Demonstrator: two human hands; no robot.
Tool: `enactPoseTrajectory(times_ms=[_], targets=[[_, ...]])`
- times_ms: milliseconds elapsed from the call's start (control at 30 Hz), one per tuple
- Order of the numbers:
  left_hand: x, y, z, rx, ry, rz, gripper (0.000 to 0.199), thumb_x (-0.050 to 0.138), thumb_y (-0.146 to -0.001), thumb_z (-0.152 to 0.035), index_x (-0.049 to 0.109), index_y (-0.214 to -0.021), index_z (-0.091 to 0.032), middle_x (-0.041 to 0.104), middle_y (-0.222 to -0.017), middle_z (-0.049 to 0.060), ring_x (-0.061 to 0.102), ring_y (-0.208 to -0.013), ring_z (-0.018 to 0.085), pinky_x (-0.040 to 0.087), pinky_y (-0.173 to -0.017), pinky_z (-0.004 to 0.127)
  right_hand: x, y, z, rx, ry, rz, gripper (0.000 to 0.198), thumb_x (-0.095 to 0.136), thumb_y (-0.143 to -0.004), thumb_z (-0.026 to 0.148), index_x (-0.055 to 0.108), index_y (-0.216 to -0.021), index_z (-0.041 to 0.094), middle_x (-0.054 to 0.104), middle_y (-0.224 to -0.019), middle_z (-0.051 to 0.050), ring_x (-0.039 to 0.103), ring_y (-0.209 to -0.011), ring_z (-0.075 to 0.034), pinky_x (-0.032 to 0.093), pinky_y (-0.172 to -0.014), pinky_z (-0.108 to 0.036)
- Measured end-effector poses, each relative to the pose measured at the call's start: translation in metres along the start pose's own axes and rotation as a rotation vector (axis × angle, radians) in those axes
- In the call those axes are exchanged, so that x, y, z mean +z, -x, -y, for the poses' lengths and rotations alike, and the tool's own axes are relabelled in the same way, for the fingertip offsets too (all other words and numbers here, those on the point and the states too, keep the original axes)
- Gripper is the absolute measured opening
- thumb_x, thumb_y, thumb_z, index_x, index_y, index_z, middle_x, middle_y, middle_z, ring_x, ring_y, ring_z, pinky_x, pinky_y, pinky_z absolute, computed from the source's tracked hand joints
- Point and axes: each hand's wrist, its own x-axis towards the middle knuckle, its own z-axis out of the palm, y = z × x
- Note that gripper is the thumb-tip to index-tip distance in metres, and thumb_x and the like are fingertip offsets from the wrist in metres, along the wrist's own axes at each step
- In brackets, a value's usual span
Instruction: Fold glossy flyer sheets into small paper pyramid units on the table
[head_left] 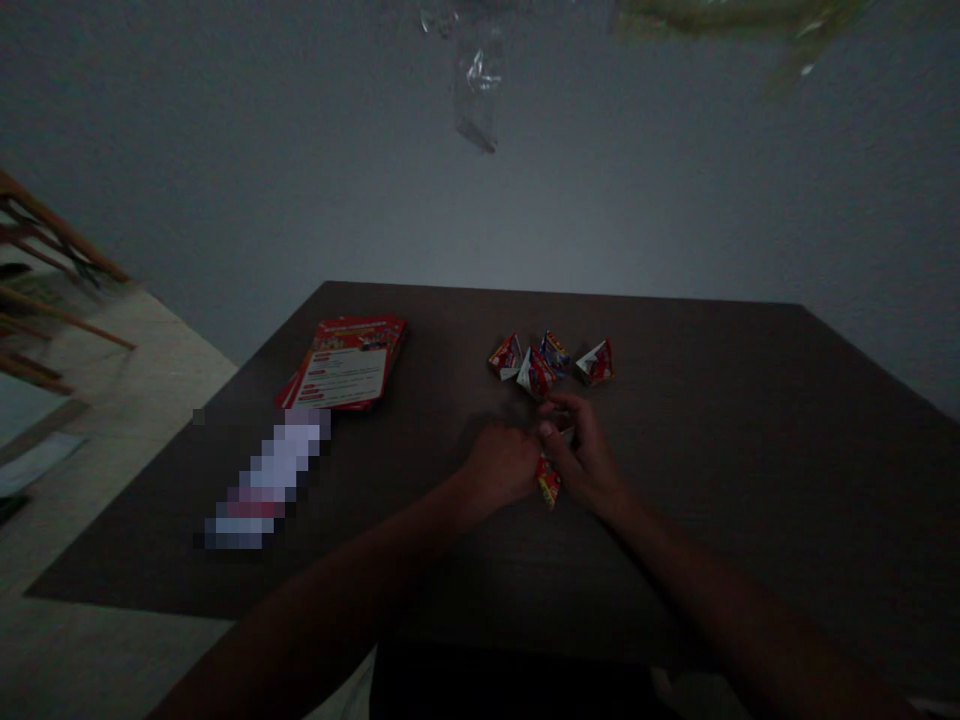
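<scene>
Near the middle of the table, my left hand (502, 464) and my right hand (586, 458) meet around a red and yellow folded paper piece (550, 486). The left fingers are curled in and mostly hidden behind the back of that hand. My right thumb and fingers close on the paper from the other side, and its pointed lower end shows between the hands. Just beyond them lie several folded paper shapes: a red and white one (535, 373), a red one (505, 357), a dark blue one (555, 354), and a white and red one (596, 363) slightly apart.
A stack of red printed leaflets (345, 372) lies on the dark wooden table (712, 420) at the left. Nearer me is a pixelated, pale oblong shape (266, 485). A pale wall (645, 200) rises behind, with a clear plastic bag (478, 90) on it. Wooden furniture (52, 235) stands far left.
</scene>
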Motion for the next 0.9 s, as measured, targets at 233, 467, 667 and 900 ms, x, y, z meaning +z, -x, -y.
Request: enactPoseTrajectory(times_ms=[233, 467, 667, 900], targets=[[-0.002, 0.001, 0.011, -0.143, 0.107, 0.008, 0.027, 0.051, -0.078, -0.034, 0.059, -0.095, -0.016, 0.067, -0.082, 0.01, 0.064, -0.075, 0.024, 0.045, -0.062, 0.03, -0.015, 0.002, -0.001, -0.017, -0.036, -0.105, 0.026, 0.045, -0.09, 0.029, 0.046, -0.114, 0.023, 0.058, -0.101, -0.006, 0.055, -0.077, -0.015, 0.046, -0.066, -0.03], [0.0, 0.002, 0.023, -0.095, 0.381, -0.059, 0.016, 0.051, -0.077, -0.028, 0.058, -0.078, -0.014, 0.061, -0.07, 0.003, 0.055, -0.063, 0.014, 0.035, -0.056, 0.023, -0.028, 0.003, 0.006, -0.397, 0.226, -0.019, 0.018, 0.057, -0.081, 0.014, 0.061, -0.096, 0.02, 0.057, -0.095, -0.007, 0.058, -0.083, -0.017, 0.048, -0.069, -0.031], [-0.002, 0.004, 0.025, -0.007, 0.596, -0.092, 0.024, 0.049, -0.079, -0.029, 0.054, -0.063, -0.012, 0.046, -0.055, -0.003, 0.041, -0.052, 0.008, 0.027, -0.051, 0.02, -0.025, 0.004, 0.008, -0.522, 0.257, 0.08, 0.029, 0.058, -0.078, 0.008, 0.06, -0.105, 0.019, 0.058, -0.099, -0.009, 0.059, -0.088, -0.017, 0.051, -0.072, -0.031], [-0.005, 0.006, 0.024, -0.046, 0.618, -0.115, 0.021, 0.052, -0.077, -0.028, 0.054, -0.063, -0.012, 0.045, -0.057, -0.003, 0.043, -0.054, 0.008, 0.029, -0.053, 0.02, -0.024, 0.004, 0.011, -0.553, 0.278, 0.05, 0.03, 0.057, -0.079, 0.009, 0.059, -0.107, 0.02, 0.059, -0.097, -0.009, 0.059, -0.086, -0.017, 0.052, -0.07, -0.03]])
